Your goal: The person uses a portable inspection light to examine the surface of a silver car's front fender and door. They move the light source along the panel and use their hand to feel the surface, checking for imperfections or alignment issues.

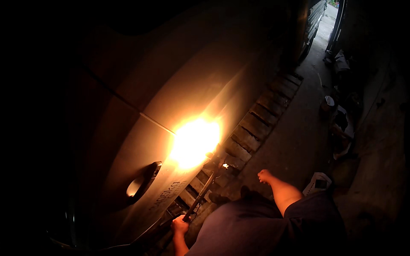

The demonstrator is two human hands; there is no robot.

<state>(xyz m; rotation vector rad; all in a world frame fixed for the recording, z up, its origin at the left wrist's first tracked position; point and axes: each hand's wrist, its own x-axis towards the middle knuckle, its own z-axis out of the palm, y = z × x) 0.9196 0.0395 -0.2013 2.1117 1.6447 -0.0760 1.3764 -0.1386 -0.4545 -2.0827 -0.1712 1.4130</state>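
Note:
My left hand (180, 225) is wrapped around the lower end of a long, dark rod-shaped torch (200, 197). The torch slants up and away to a blinding yellow-white glow (195, 142) against a large curved metal surface (149, 123). Glare hides the torch's tip and the spot it heats. A small separate flame (225, 166) burns just right of the torch's upper end. Away to the right, my right hand (265, 176) hangs in the air with its fingers curled in, and nothing shows in it.
The metal has dark markings, a thin seam and a slot-like opening (145, 183). Wooden slats (256, 119) run along its lower edge. Rightward lie a pale container (318, 183), a bucket (328, 103) and bags. A bright doorway (329, 23) stands at the far right; much else is dark.

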